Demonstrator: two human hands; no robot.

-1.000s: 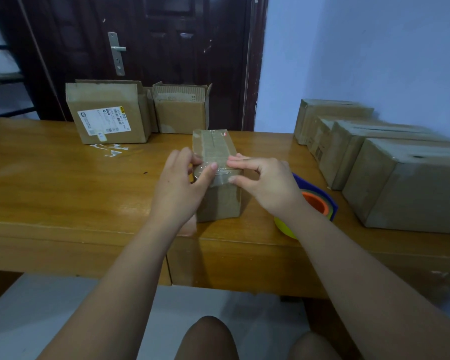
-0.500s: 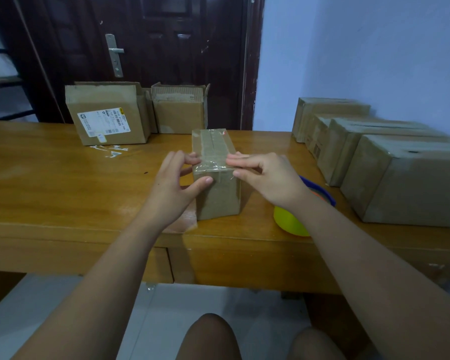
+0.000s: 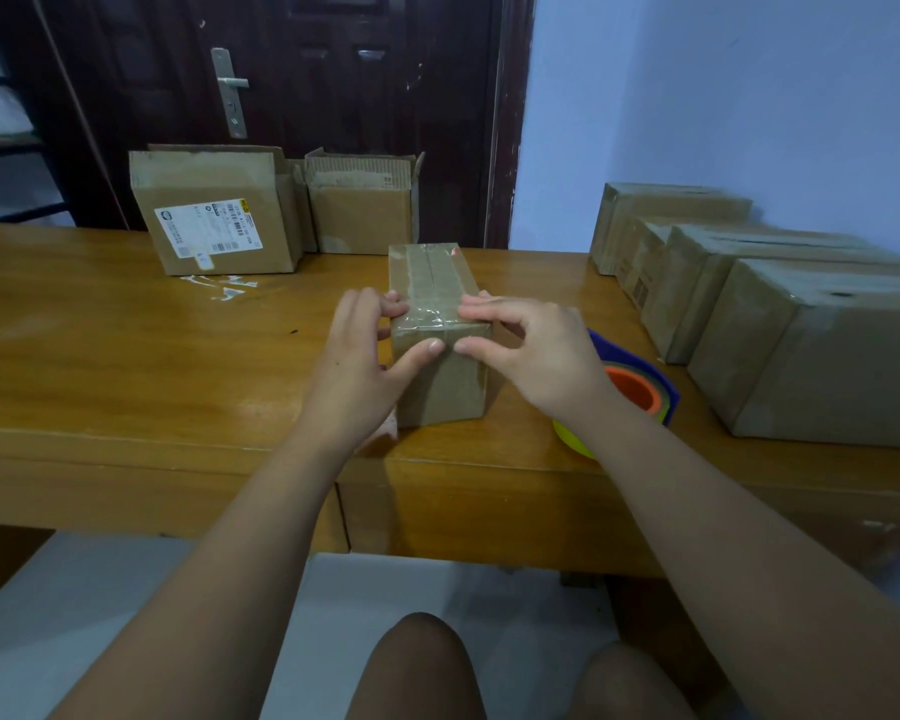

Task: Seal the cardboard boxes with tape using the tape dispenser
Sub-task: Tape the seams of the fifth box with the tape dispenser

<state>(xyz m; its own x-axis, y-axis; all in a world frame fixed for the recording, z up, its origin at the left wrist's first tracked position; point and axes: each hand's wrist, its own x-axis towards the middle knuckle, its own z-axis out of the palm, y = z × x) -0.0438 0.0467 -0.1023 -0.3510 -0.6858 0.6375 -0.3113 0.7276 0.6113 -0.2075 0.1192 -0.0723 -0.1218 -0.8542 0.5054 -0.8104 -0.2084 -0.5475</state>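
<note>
A long narrow cardboard box (image 3: 435,283) lies on the wooden table (image 3: 126,356), its short end facing me, with clear tape running along its top and over the near edge. My left hand (image 3: 365,366) holds the box's near left corner, fingers on the left side and thumb pressing the tape on the front face. My right hand (image 3: 531,350) holds the near right corner, fingers on the top tape and thumb on the front face. The tape dispenser (image 3: 640,392), blue and yellow with an orange core, lies on the table just right of my right wrist, partly hidden by it.
Two cardboard boxes stand at the table's back: one with a white label (image 3: 214,220) and one with open flaps (image 3: 362,202). A row of several boxes (image 3: 780,324) lines the right side by the wall. Tape scraps (image 3: 227,288) lie near the labelled box.
Both thumbs have slid down from the box's top edge onto its front face, pressing the tape there. The dispenser's orange core shows again beside my right wrist.
</note>
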